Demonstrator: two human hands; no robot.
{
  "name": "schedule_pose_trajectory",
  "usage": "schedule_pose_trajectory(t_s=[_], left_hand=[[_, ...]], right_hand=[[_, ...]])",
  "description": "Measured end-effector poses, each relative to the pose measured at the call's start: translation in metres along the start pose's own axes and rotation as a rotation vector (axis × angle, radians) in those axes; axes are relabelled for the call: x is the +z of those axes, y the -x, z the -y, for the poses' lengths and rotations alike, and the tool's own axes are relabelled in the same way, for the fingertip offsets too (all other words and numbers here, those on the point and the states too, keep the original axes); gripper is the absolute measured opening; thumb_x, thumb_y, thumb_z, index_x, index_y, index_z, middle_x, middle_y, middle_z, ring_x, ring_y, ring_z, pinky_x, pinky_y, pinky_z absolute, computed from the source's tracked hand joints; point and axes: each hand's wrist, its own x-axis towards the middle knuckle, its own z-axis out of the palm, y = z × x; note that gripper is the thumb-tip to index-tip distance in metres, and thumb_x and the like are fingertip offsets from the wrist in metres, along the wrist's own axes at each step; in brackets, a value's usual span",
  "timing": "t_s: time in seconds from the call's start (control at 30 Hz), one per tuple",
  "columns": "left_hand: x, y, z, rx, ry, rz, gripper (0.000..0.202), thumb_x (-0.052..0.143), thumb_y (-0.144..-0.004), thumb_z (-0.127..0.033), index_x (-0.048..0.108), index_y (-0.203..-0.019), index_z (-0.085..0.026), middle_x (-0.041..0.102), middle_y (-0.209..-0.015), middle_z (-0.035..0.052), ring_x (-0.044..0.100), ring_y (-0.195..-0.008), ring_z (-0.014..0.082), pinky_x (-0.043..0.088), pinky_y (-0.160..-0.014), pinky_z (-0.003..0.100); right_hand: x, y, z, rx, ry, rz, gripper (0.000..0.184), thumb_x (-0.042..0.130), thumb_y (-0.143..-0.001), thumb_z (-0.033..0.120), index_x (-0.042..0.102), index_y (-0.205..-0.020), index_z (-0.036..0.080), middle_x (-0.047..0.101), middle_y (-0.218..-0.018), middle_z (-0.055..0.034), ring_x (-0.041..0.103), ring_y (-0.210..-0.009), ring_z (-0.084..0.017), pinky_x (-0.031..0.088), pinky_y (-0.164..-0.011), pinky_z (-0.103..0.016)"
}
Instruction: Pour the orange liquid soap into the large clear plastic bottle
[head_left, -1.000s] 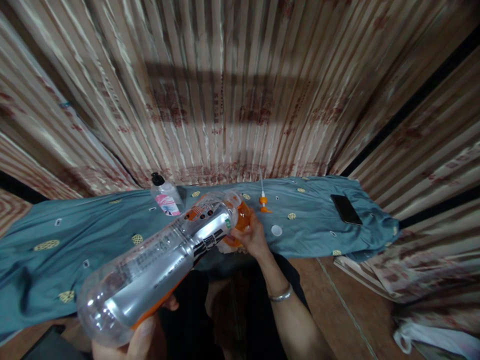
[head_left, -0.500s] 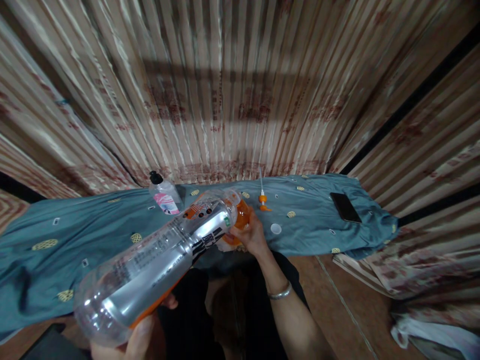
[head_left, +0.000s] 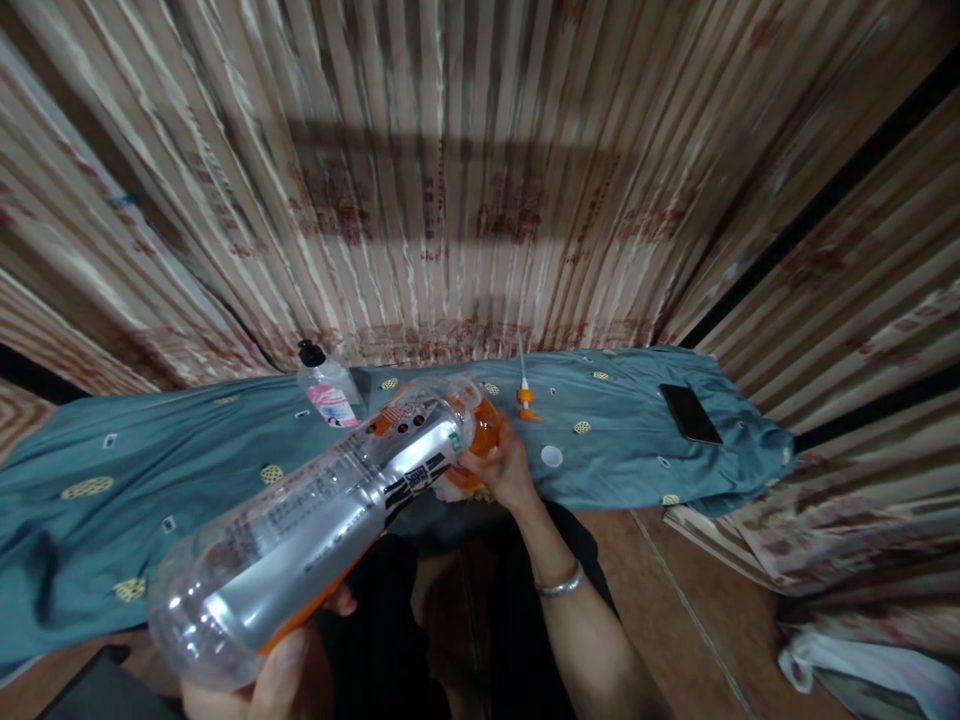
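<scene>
Though wide, left grip (head_left: 281, 685) around bottle (head_left: 300, 555)

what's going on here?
The left hand holds a clear bottle tilted, its neck at an orange container that the right hand grips; I can't tell if anything is flowing. An orange pump and a white disc lie on the cloth, with a phone farther right and a pink-labelled bottle to the left.

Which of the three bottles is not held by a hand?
The pink-labelled bottle with black top, standing on the cloth. The left hand holds the silver-labelled bottle, the right hand the orange bottle.
</scene>
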Motion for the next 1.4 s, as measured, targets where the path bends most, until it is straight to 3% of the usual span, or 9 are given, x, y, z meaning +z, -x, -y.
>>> schedule_pose_trajectory(t_s=[0.23, 0.43, 0.57, 0.73, 1.07, 1.27, 1.4], left_hand=[[0.002, 0.001, -0.002, -0.008, -0.008, 0.031, 0.064, 0.105, -0.049, -0.040, 0.079, -0.105, -0.023, 0.075, -0.089, 0.0021, 0.057, -0.052, 0.0172, 0.049, -0.042, 0.033], [0.004, 0.000, -0.002, 0.000, 0.003, 0.023, 0.072, 0.106, -0.045, -0.044, 0.080, -0.110, -0.025, 0.075, -0.094, 0.0029, 0.058, -0.054, 0.0184, 0.048, -0.040, 0.032], [0.000, 0.002, -0.001, -0.013, -0.020, 0.028, 0.070, 0.104, -0.050, -0.040, 0.081, -0.115, -0.026, 0.078, -0.097, 0.0047, 0.061, -0.057, 0.0191, 0.051, -0.043, 0.032], [-0.001, 0.001, -0.001, -0.001, -0.009, 0.033, 0.067, 0.103, -0.049, -0.037, 0.081, -0.111, -0.025, 0.079, -0.091, 0.0041, 0.060, -0.055, 0.0200, 0.051, -0.042, 0.032], [-0.002, 0.001, 0.000, 0.023, -0.005, 0.041, 0.071, 0.106, -0.051, -0.039, 0.083, -0.117, -0.024, 0.080, -0.104, 0.0065, 0.063, -0.060, 0.0191, 0.051, -0.043, 0.031], [0.003, 0.001, 0.000, 0.018, 0.005, 0.025, 0.071, 0.106, -0.048, -0.041, 0.084, -0.113, -0.025, 0.078, -0.095, 0.0048, 0.061, -0.057, 0.0188, 0.050, -0.040, 0.030], [0.002, 0.001, 0.001, 0.007, 0.020, 0.026, 0.072, 0.106, -0.049, -0.040, 0.084, -0.116, -0.026, 0.080, -0.102, 0.0057, 0.061, -0.057, 0.0175, 0.052, -0.041, 0.030]], right_hand=[[0.001, 0.000, 0.003, 0.005, -0.053, 0.006, 0.071, 0.096, -0.069, 0.039, 0.068, -0.132, 0.025, 0.087, -0.119, -0.0076, 0.086, -0.108, -0.031, 0.072, -0.097, -0.044], [0.001, 0.000, 0.000, 0.014, -0.045, 0.029, 0.073, 0.095, -0.070, 0.043, 0.066, -0.135, 0.026, 0.086, -0.124, -0.0086, 0.085, -0.112, -0.031, 0.071, -0.099, -0.044], [-0.002, 0.000, 0.000, -0.001, 0.011, 0.035, 0.074, 0.096, -0.071, 0.045, 0.066, -0.136, 0.026, 0.086, -0.124, -0.0083, 0.084, -0.113, -0.032, 0.070, -0.099, -0.044], [-0.002, 0.000, 0.002, -0.002, -0.021, 0.018, 0.072, 0.096, -0.070, 0.044, 0.066, -0.132, 0.025, 0.087, -0.119, -0.0086, 0.085, -0.109, -0.033, 0.070, -0.096, -0.045], [-0.001, 0.000, 0.007, 0.039, -0.052, 0.015, 0.073, 0.097, -0.067, 0.043, 0.067, -0.130, 0.025, 0.088, -0.119, -0.0090, 0.086, -0.109, -0.033, 0.071, -0.097, -0.045], [-0.002, 0.000, 0.009, 0.039, -0.031, 0.007, 0.074, 0.097, -0.066, 0.042, 0.067, -0.131, 0.025, 0.088, -0.120, -0.0081, 0.086, -0.110, -0.033, 0.071, -0.097, -0.044], [-0.002, 0.000, 0.007, 0.024, -0.021, 0.008, 0.071, 0.097, -0.067, 0.041, 0.068, -0.130, 0.026, 0.088, -0.116, -0.0063, 0.087, -0.107, -0.032, 0.071, -0.093, -0.042]])
